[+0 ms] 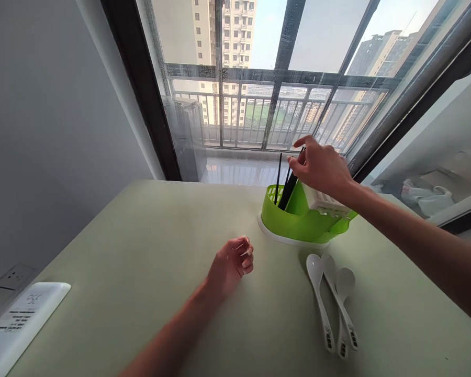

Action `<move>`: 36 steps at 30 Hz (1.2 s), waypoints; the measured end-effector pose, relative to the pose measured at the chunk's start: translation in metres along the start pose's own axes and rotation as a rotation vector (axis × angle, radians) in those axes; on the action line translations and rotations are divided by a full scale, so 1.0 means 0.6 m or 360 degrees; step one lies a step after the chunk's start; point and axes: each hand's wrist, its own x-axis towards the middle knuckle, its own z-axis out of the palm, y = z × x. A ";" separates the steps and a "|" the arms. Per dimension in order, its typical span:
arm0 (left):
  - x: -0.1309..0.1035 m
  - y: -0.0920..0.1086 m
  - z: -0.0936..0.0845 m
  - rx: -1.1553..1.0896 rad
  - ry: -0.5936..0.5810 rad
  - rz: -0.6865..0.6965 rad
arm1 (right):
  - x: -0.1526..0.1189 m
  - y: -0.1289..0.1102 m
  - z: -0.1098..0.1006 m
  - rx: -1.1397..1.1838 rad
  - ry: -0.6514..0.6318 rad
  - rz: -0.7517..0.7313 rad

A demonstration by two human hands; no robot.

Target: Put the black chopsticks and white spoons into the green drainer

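My right hand (321, 165) is above a green utensil holder (294, 222) with a white base. Its thumb and index finger are apart, close to the tops of thin black sticks (278, 178) that look like chopsticks. A wider black utensil (288, 192) leans inside the holder. Below my right hand, a white slotted piece (324, 203) sits at the holder's right side, partly covered. My left hand (231, 262) hovers or rests over the table, left of the holder, its fingers loosely curled with nothing seen in them. Three white spoons (332, 301) lie overlapping in front of the holder.
The pale green table (153, 246) reaches to a large window (267, 78) with dark frames. A white device with a digital display (31, 309) lies at the left edge, near a wall socket (15, 276). A grey wall (55, 131) borders the left side.
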 end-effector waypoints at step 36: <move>0.001 0.000 -0.002 -0.0019 -0.0007 0.0002 | -0.257 0.069 0.040 -0.0582 -0.1467 -0.0841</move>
